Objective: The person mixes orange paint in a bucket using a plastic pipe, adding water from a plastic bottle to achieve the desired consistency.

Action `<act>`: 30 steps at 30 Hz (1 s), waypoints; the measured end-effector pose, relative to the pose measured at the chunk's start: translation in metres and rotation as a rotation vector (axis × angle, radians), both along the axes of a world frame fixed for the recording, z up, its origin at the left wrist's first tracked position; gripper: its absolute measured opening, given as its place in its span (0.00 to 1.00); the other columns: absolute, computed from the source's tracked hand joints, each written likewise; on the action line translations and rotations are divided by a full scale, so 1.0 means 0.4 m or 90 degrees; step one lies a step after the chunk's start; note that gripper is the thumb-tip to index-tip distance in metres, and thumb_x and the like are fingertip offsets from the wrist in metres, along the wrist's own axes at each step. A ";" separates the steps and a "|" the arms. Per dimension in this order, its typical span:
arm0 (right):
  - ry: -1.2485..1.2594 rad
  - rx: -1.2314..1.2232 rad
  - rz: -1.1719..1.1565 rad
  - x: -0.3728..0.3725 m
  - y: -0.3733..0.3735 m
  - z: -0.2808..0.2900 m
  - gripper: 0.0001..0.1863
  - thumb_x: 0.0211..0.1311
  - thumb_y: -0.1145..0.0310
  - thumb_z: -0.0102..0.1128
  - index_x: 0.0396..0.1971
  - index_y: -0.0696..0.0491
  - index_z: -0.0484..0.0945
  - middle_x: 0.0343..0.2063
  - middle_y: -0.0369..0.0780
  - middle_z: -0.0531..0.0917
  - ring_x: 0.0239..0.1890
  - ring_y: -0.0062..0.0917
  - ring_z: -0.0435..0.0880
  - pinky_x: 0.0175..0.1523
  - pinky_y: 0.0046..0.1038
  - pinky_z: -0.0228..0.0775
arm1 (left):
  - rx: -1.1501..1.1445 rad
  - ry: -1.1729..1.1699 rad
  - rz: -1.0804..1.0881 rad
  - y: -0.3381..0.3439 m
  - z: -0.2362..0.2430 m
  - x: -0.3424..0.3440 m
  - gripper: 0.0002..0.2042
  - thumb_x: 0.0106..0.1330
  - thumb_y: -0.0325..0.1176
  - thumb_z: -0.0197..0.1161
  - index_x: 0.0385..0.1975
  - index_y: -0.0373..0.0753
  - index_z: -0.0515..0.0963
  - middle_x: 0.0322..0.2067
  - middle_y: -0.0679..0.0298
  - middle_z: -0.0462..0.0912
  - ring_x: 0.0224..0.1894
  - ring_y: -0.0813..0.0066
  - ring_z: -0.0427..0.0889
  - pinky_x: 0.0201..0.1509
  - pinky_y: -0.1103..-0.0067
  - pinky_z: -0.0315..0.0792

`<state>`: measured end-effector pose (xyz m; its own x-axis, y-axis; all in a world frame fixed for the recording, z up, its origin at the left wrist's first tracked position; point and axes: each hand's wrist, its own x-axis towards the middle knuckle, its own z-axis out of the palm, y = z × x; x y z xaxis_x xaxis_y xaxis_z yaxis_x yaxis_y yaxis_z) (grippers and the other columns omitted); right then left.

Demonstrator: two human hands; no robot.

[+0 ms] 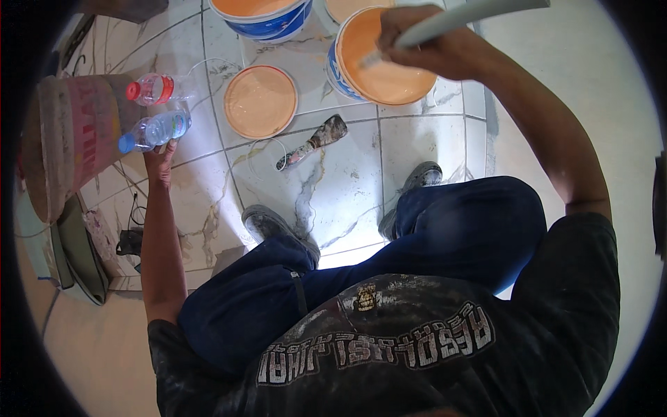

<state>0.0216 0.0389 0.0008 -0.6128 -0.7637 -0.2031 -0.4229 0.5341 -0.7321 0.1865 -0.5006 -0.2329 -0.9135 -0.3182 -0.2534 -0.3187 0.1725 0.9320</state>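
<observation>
At the left, my left hand [161, 158] is closed at the lower side of a clear plastic bottle [158, 130] with a blue cap; the bottle hides part of the fingers. A second clear bottle [158, 90] with a red cap and red label is just beyond it. My right hand [410, 35] is closed around what looks like a paintbrush [445, 24] with a thick pale grey handle. Its blurred tip hangs over an open bucket [340, 73], which has orange inside. Between my hands, on the tiles, lies a dirty scraper [314, 142].
A round bucket lid [260, 102], orange-smeared, lies beyond the scraper. Another blue and white bucket [267, 24] stands at the far edge. A large stained sack or tub [76, 139] is at the left, above a green bag [80, 257]. My shoes [274, 229] rest on marbled tiles.
</observation>
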 end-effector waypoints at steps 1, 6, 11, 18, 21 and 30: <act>-0.007 0.046 0.043 0.010 0.002 0.023 0.09 0.59 0.66 0.61 0.27 0.54 0.73 0.24 0.38 0.72 0.29 0.27 0.74 0.37 0.30 0.65 | -0.001 -0.011 0.004 -0.019 -0.002 0.021 0.45 0.50 0.34 0.78 0.68 0.43 0.56 0.63 0.62 0.64 0.64 0.64 0.67 0.67 0.69 0.64; 0.020 0.082 -0.053 -0.064 0.166 0.028 0.06 0.60 0.72 0.62 0.28 0.59 0.76 0.26 0.37 0.75 0.28 0.23 0.73 0.35 0.27 0.65 | -0.046 -0.020 0.021 -0.008 0.006 -0.005 0.44 0.50 0.31 0.76 0.67 0.43 0.57 0.64 0.61 0.63 0.64 0.64 0.66 0.67 0.68 0.64; 0.046 -0.006 -0.157 -0.066 0.060 -0.007 0.06 0.61 0.72 0.63 0.33 0.58 0.76 0.29 0.36 0.77 0.33 0.20 0.77 0.39 0.23 0.70 | -0.082 0.052 -0.017 0.020 0.005 -0.017 0.43 0.49 0.33 0.78 0.66 0.42 0.59 0.62 0.59 0.66 0.64 0.64 0.67 0.67 0.68 0.64; 0.003 0.091 0.028 -0.027 0.118 0.037 0.08 0.58 0.70 0.66 0.27 0.56 0.75 0.26 0.38 0.78 0.31 0.24 0.77 0.36 0.28 0.69 | -0.034 0.019 -0.011 0.019 0.032 -0.007 0.42 0.50 0.37 0.78 0.65 0.43 0.60 0.61 0.60 0.68 0.62 0.64 0.69 0.68 0.67 0.63; 0.059 0.129 -0.127 -0.093 0.157 0.032 0.09 0.61 0.67 0.65 0.28 0.56 0.76 0.24 0.35 0.75 0.30 0.19 0.74 0.35 0.26 0.66 | -0.018 0.017 -0.012 0.019 0.030 -0.021 0.42 0.50 0.37 0.79 0.65 0.43 0.60 0.61 0.60 0.68 0.62 0.64 0.69 0.68 0.68 0.63; 0.018 0.060 0.051 0.003 0.071 0.028 0.08 0.58 0.71 0.65 0.28 0.57 0.75 0.24 0.38 0.77 0.30 0.27 0.77 0.37 0.28 0.69 | -0.021 0.014 0.009 0.027 0.022 -0.013 0.42 0.51 0.37 0.78 0.65 0.42 0.60 0.61 0.61 0.67 0.63 0.65 0.68 0.68 0.68 0.62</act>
